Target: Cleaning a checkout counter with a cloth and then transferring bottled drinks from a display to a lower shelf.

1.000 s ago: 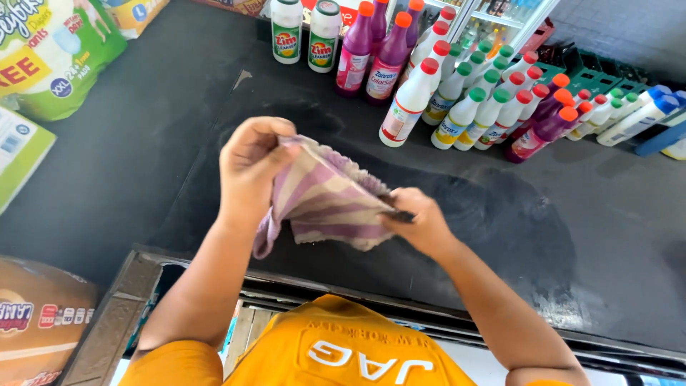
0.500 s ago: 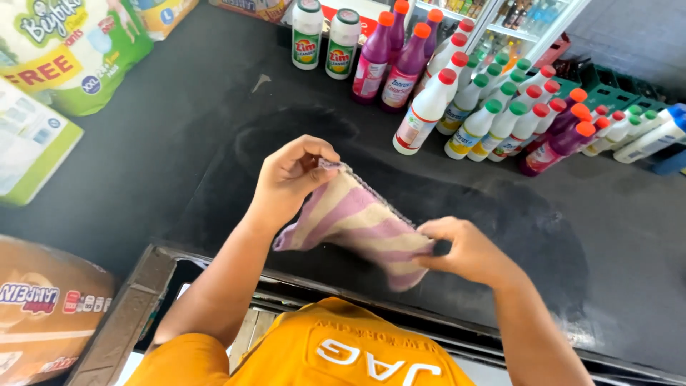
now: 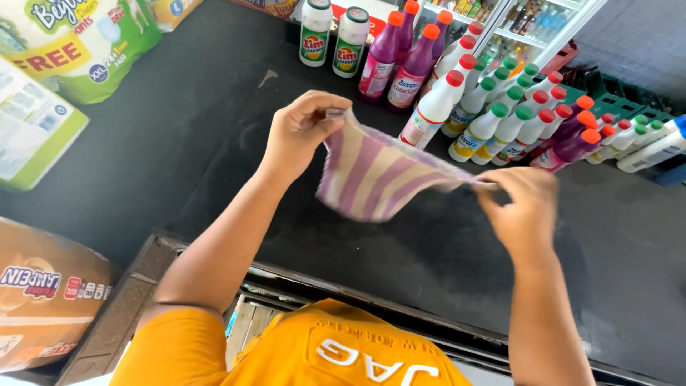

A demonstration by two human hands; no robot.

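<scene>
A purple and cream striped cloth (image 3: 379, 175) hangs stretched between my two hands above a black counter (image 3: 179, 143). My left hand (image 3: 304, 129) pinches one upper corner of the cloth. My right hand (image 3: 518, 207) grips the opposite corner, lower and to the right. The cloth sags in the middle and does not touch the counter.
Several cleaning bottles (image 3: 493, 107) with red, green and orange caps stand and lie at the counter's far side. Green and white diaper packs (image 3: 71, 50) sit at the far left. A brown pack (image 3: 43, 293) lies at the near left. My orange shirt (image 3: 321, 350) fills the bottom.
My hands have drawn apart, spreading the bunched cloth out wide. The left hand rose and the right hand moved right.
</scene>
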